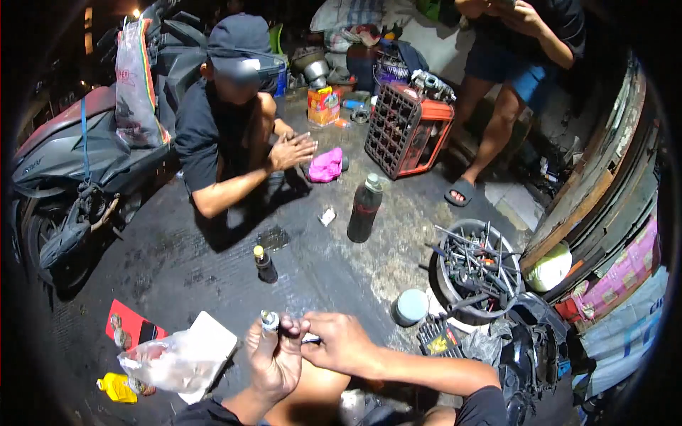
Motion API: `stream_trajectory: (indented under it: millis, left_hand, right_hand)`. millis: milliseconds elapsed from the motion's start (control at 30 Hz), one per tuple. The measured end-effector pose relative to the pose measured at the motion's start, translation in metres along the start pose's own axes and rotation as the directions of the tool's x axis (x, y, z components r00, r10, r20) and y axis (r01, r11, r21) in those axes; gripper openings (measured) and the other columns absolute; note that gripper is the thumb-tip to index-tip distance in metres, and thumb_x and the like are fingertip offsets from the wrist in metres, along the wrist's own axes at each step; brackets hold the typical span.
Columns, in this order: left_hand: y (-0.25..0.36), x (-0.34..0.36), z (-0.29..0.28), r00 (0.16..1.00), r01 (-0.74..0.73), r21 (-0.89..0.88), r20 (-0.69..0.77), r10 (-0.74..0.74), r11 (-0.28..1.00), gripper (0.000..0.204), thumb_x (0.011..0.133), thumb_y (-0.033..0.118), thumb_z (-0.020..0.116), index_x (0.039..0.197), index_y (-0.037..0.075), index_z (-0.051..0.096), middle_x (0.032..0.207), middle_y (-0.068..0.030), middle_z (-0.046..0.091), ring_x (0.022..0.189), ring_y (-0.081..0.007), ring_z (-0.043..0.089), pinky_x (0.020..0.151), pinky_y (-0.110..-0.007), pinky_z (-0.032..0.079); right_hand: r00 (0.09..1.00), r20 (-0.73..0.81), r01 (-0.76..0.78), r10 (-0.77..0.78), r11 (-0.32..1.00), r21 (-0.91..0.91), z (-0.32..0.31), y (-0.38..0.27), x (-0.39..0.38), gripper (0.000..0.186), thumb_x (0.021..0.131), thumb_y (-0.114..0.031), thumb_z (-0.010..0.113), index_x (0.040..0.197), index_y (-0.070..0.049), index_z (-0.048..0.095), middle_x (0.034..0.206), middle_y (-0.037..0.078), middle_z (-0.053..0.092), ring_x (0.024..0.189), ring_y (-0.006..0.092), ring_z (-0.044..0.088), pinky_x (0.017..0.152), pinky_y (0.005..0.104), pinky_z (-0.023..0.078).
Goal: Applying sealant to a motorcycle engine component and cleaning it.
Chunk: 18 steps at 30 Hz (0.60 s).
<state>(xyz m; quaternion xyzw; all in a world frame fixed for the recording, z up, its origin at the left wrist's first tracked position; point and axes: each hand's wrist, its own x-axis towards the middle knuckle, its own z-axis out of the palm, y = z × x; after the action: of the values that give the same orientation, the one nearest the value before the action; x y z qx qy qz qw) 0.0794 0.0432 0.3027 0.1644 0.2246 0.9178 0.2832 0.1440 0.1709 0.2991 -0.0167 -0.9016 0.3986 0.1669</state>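
Observation:
Low in the view, my left hand (273,366) is raised with its fingers curled. A small whitish cylinder (269,321) with a yellowish tip stands up at its thumb side; what kind of part it is I cannot make out. My right hand (343,346) meets the left fingertips from the right in a pinch. Something small and pale shows under the right fingers, too hidden to name. Beyond my hands stands a small dark bottle (266,265) with a yellow cap. A large dark bottle (366,210) stands upright farther off.
A tub of tools (465,302), a light-blue-lidded can (410,307) and a bit set (440,336) sit at right. At left lie a plastic bag (174,361) and yellow bottle (117,388). A squatting person (231,135), motorbike (85,160), red-black crate (410,131) and standing person (508,78) are farther back.

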Motion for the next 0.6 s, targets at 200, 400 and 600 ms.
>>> stream_trajectory:
  millis: [200,400,600]
  left_hand:
    - [0.001,0.0,0.003,0.995,-0.095,0.107,-0.008,0.096,0.99,0.016,0.095,0.018,0.061,0.104,0.007,0.055,0.095,-0.0052,0.057,0.089,-0.0162,0.055,0.09,-0.036,0.051]
    - [-0.003,-0.005,-0.008,0.994,-0.01,0.176,-0.105,0.029,0.984,0.015,0.092,0.014,0.064,0.101,0.002,0.058,0.093,-0.0082,0.061,0.087,-0.0187,0.061,0.088,-0.039,0.054]
    - [0.01,-0.003,-0.008,0.991,0.129,0.201,-0.046,-0.123,0.971,0.016,0.095,0.015,0.059,0.103,0.002,0.062,0.093,-0.0059,0.062,0.087,-0.017,0.061,0.088,-0.039,0.052]
  right_hand:
    - [0.998,-0.054,-0.051,0.042,0.984,-0.173,-0.004,-0.006,0.007,0.032,0.073,-0.029,0.071,0.101,-0.015,0.066,0.086,0.008,0.068,0.08,0.0323,0.067,0.067,0.0433,0.055]
    - [0.993,-0.107,-0.044,0.048,0.998,0.038,-0.044,0.011,0.005,0.036,0.081,-0.022,0.074,0.114,-0.008,0.065,0.096,0.011,0.071,0.087,0.0224,0.07,0.076,0.0334,0.056]
    - [0.981,-0.153,-0.038,0.119,0.892,0.45,-0.09,-0.004,-0.004,0.027,0.085,-0.015,0.074,0.109,-0.005,0.068,0.092,0.003,0.07,0.081,0.0067,0.064,0.072,0.0238,0.053]
